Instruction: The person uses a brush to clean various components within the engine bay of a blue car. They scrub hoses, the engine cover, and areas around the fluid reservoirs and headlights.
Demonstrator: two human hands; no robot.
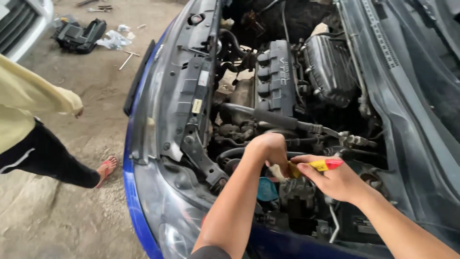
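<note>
Both hands meet low in the open engine bay (287,96), around 6 o'clock. The right hand (335,180) grips a yellow-and-red screwdriver (316,166); the left hand (270,148) is curled closed at its tip. The fitting underneath is hidden, so it seems mid-job.

I have one view only, from the head camera: it looks steeply down and forward into the engine bay (287,96) at close range, standing at the car's front, with the concrete floor (72,96) along the left edge.
</note>
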